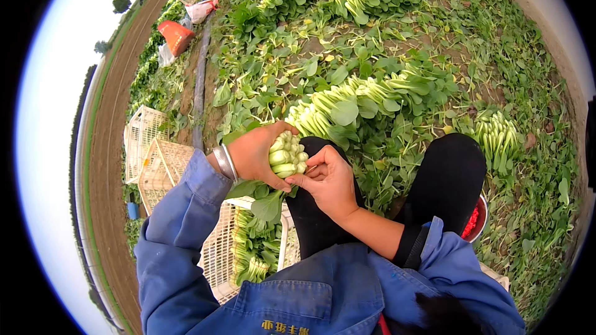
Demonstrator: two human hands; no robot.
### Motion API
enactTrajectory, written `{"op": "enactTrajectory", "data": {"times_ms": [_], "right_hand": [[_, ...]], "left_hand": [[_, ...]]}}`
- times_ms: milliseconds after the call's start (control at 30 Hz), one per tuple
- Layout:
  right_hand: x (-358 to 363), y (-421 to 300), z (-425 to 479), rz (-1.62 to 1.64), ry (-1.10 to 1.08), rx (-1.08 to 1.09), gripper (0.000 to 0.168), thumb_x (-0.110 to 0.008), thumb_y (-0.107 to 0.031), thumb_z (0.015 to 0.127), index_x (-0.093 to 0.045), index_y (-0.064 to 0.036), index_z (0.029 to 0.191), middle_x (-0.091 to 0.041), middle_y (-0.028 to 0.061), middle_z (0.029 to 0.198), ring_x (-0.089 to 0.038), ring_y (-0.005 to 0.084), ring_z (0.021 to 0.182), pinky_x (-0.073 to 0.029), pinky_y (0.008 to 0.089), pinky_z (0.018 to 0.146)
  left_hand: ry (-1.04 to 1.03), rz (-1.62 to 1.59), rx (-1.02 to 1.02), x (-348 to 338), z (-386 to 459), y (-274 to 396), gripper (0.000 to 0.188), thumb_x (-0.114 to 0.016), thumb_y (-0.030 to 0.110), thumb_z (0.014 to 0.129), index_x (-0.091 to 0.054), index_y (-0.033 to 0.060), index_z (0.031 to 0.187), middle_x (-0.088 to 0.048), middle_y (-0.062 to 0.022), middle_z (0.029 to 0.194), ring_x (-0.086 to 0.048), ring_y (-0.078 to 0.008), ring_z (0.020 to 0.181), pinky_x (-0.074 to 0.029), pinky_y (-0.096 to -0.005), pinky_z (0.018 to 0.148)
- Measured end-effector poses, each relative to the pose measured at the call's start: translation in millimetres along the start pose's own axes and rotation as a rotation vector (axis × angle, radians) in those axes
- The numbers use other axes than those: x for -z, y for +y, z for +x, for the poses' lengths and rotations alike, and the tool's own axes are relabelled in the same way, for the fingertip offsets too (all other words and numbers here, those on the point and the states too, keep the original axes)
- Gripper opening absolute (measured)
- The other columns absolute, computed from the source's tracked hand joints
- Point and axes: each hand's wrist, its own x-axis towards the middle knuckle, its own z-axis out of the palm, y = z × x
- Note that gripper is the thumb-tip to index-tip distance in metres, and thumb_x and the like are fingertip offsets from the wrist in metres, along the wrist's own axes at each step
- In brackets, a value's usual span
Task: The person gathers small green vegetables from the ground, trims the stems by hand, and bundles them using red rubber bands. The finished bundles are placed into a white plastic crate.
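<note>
My left hand (257,153), with a silver bracelet at its wrist, wraps around a bunch of leafy greens with pale stalks (286,154), the cut stalk ends facing up and the leaves hanging below. At the bunch's lower right edge is my right hand (328,181), its thumb and index finger close together; whether they pinch something thin cannot be told. Just beyond both hands lies a long row of cut greens (354,100). Below my left hand stands a white plastic crate (219,246) holding more bundled greens (256,267).
Empty-looking plastic crates (163,167) stand at the left. A dark hose (201,74) runs along the ground near an orange bag (176,37). More cut greens (496,139) lie right of my knee, above a bowl with red items (482,218).
</note>
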Motion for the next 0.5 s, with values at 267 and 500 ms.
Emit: {"op": "enactTrajectory", "data": {"times_ms": [267, 500], "right_hand": [[52, -7, 4, -0.032, -0.292, -0.079, 0.015, -0.076, -0.001, 0.09, -0.071, 0.002, 0.104, -0.072, 0.0052, 0.09, -0.071, 0.0103, 0.078, -0.058, 0.0237, 0.072], [86, -44, 16, -1.034, 0.122, 0.666, 0.014, -0.079, -0.004, 0.084, -0.068, -0.004, 0.094, -0.066, 0.0036, 0.082, -0.063, 0.0153, 0.07, -0.051, 0.028, 0.064]], "left_hand": [[0.491, -0.014, 0.013, -61, -25, -1, 0.1, -0.099, 0.023, 0.057, -0.048, 0.0046, 0.14, -0.068, -0.0121, 0.118, -0.068, -0.0254, 0.109, -0.052, -0.0374, 0.099], [0.241, 0.145, 0.06, -33, -25, 8, 0.096, -0.097, 0.022, 0.056, -0.049, 0.0078, 0.137, -0.066, -0.0135, 0.118, -0.066, -0.0323, 0.11, -0.053, -0.0413, 0.098]]}}
